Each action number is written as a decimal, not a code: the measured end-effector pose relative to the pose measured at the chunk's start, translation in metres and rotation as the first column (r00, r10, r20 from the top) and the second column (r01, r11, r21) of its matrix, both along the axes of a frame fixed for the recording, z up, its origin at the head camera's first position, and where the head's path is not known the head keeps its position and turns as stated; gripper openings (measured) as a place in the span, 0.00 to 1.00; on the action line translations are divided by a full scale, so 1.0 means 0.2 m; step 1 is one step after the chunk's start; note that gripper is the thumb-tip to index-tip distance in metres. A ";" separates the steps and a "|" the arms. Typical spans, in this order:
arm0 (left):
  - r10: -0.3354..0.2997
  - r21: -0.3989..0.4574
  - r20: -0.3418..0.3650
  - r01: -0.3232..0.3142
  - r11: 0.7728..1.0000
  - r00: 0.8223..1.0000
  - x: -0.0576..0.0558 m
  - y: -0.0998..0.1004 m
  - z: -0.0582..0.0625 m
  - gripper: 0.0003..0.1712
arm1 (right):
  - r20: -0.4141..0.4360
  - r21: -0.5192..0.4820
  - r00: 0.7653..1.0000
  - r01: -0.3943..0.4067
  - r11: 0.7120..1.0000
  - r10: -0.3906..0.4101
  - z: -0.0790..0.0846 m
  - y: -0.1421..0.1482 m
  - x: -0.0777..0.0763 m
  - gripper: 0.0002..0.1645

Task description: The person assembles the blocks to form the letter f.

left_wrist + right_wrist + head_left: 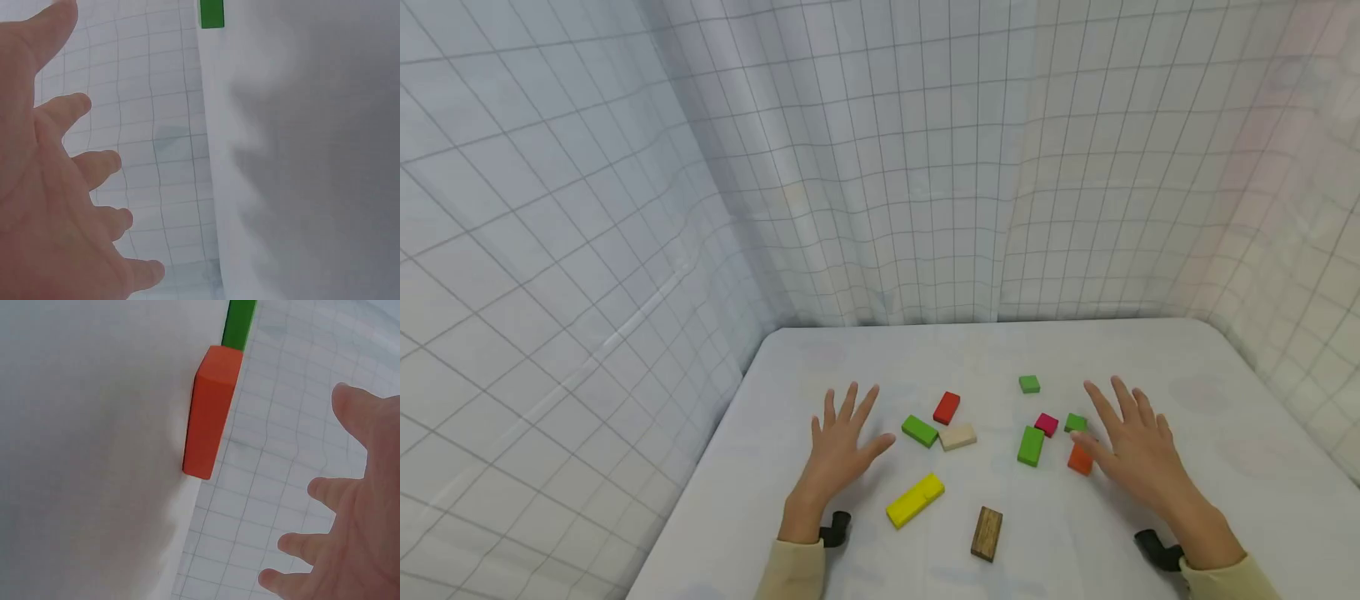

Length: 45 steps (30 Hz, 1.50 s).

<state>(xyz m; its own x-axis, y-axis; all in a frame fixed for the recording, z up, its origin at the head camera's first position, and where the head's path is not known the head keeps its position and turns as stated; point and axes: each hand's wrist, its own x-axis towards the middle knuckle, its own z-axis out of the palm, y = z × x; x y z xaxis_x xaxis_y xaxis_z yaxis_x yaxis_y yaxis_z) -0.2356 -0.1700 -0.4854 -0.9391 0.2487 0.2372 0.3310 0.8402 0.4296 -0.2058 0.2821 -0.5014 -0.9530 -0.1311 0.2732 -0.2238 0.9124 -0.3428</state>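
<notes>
From the head camera, the left hand (835,454) and the right hand (1138,454) are showing their backs as they are hovering over a white table (737,450), both released, fingers spreading loosely. The wrist cameras are showing their palm sides instead. The right wrist view is also revealing a gap between the right hand and the orange block (1080,460), which the thumb is partly covering in the head view. The left wrist view is catching one green piece at its top edge (which one, I cannot tell), while the head view is taking in the whole scatter.

The orange block is lying by the right thumb, near a small green block (1076,422); seen close, it is looking long, crisp-edged and matte. A pink cube (1047,425) is sitting just beside an oblong green block (1031,446), with a far green block (1029,384) lying beyond. Nearer the left hand, a yellow bar (915,500) is lying slantwise, and a left green block (920,431) is resting close against a cream block (958,437), a red block (947,407) lying behind them.

A brown block (987,533) is showing streaky wood grain. Behind the table, white cloth (880,167) with a dark grid is hanging in soft folds.
</notes>
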 end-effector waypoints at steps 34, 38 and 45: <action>-0.377 0.176 0.129 0.353 0.919 0.917 0.17 0.35 0.01 0.46 | 0.025 -0.257 0.934 -0.340 0.905 0.358 -0.01 -0.35 0.11 0.46; -0.372 0.186 0.137 0.346 0.920 0.918 0.18 0.38 -0.01 0.43 | 0.071 -0.297 0.912 -0.367 0.882 0.404 -0.02 -0.37 0.12 0.43; -0.371 0.168 0.178 0.343 0.924 0.912 0.19 0.41 -0.04 0.34 | 0.175 -0.233 0.864 -0.429 0.873 0.472 -0.04 -0.40 0.13 0.40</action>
